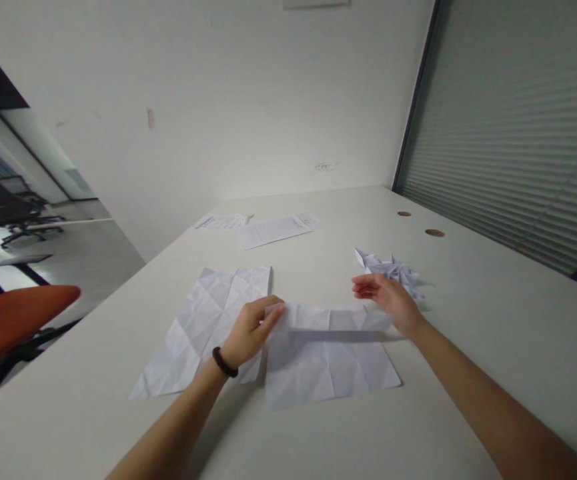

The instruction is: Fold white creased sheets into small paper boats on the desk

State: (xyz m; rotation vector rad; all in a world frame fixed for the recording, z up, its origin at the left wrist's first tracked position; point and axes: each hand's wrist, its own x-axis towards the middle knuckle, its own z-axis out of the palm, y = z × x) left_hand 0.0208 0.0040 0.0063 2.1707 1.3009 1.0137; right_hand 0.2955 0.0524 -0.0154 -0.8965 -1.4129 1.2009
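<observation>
White creased sheet (pixel 328 363): left hand (pixel 251 330) fingers pinch its folded edge at nine o'clock; right hand (pixel 393 300), fingers spread apart, should press the fold flat evenly.

- Bare tabletop (pixel 493 320) right of the folded paper pile (pixel 393 270): open passage.
- Creased sheet (pixel 203 327) lies flat left; printed pages (pixel 273 230) lie far, near the wall.
</observation>
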